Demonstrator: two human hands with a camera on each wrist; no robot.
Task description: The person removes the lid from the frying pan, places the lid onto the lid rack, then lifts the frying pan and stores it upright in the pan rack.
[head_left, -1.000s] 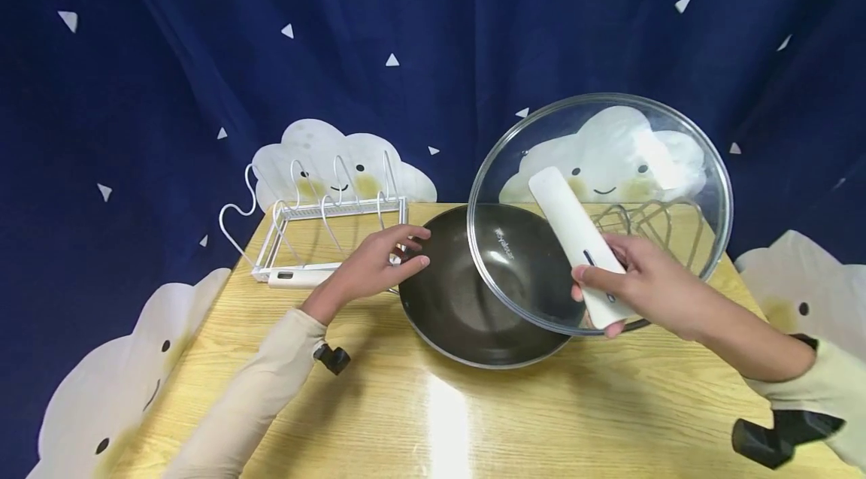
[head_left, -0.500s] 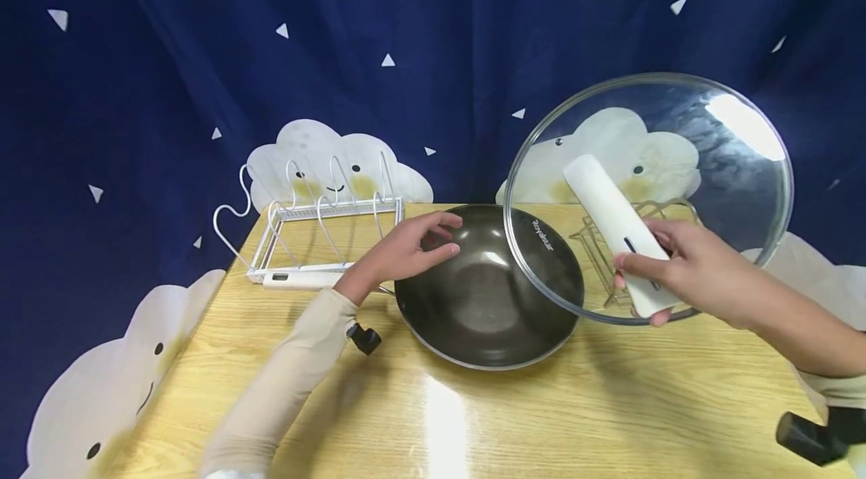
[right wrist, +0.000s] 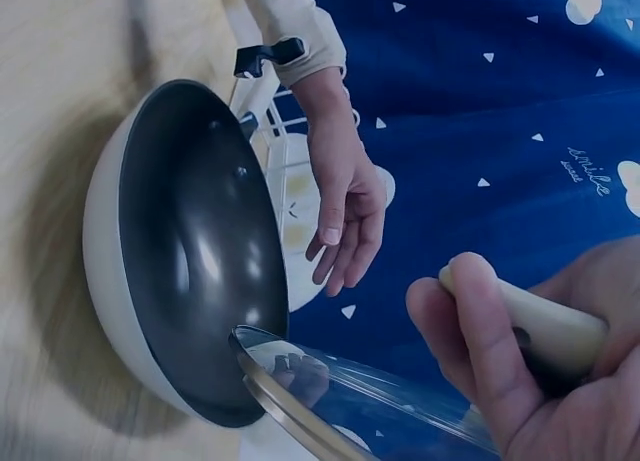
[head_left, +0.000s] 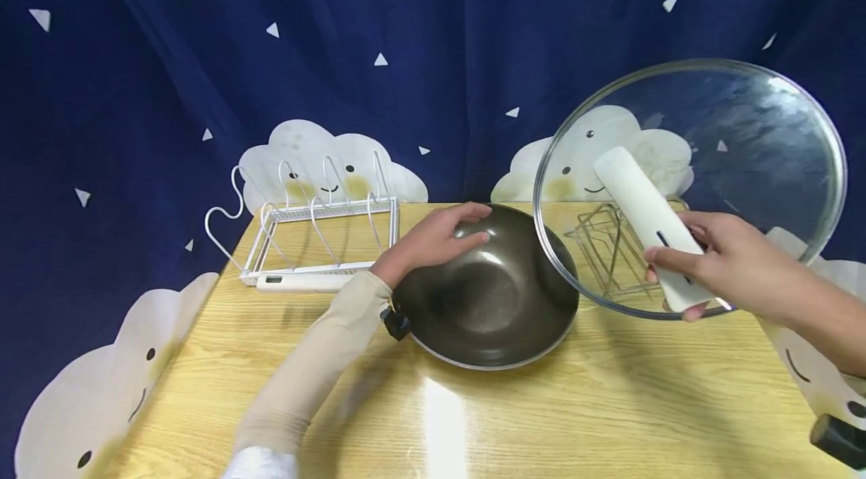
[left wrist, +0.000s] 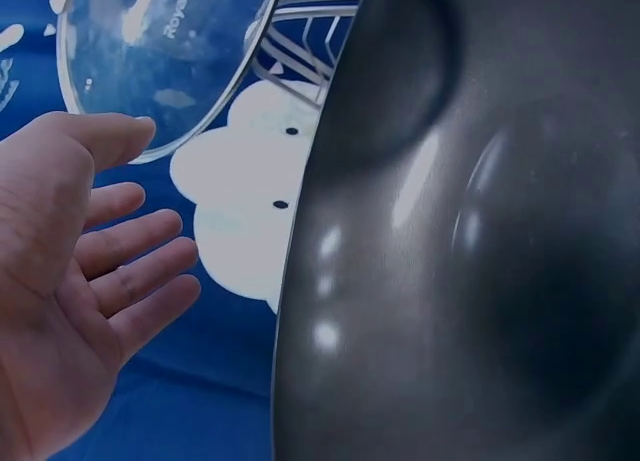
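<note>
My right hand (head_left: 727, 261) grips the long white handle (head_left: 643, 212) of a clear glass lid (head_left: 758, 140), fingers and thumb curled round its lower end. The lid is raised and tilted at the right, its metal rim overlapping the wok's right edge in the head view. Over the wok (head_left: 487, 306), dark inside and pale outside, hovers my left hand (head_left: 440, 238) with relaxed, spread fingers that hold nothing. In the left wrist view the left palm (left wrist: 60, 311) is bare beside the wok's rim. The wok's white handle (head_left: 304, 282) points left, partly hidden by the left wrist.
A white wire rack (head_left: 318, 212) with curved dividers stands at the back left, behind the wok's handle. Behind the lid, a metal wire rack (head_left: 612, 250) shows through the glass. All stand on a wooden table (head_left: 528, 419) before a blue curtain (head_left: 406, 5).
My right hand has carried the lid to the right, away from over the wok. My left hand has moved right, from the wok's left edge to above its interior.
</note>
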